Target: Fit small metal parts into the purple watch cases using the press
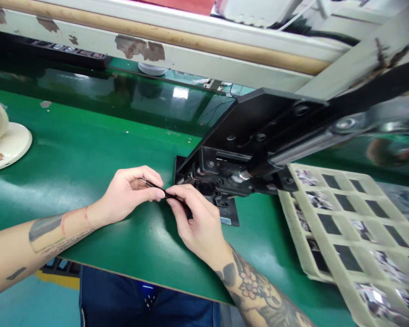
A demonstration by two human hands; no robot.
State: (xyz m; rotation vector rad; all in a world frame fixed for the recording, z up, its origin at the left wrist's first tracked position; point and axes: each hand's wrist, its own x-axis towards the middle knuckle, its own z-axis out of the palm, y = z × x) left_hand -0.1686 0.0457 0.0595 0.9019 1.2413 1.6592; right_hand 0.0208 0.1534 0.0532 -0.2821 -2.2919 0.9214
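My left hand [131, 193] is closed in a pinch on thin metal tweezers [149, 183], their tips pointing right. My right hand [197, 220] is also closed, its thumb and forefinger pinching a small black part [169, 195] where the tweezer tips meet it. Both hands hover low over the green worktable [88, 154], just left of a black press fixture [225, 181] with a lever arm [327, 136] running up to the right.
A cream compartment tray [347, 227] with several small bagged parts lies tilted at the right. A white fan base [5, 145] stands at the far left. A worn white frame rail [191, 50] crosses the back. The table's near edge runs under my forearms.
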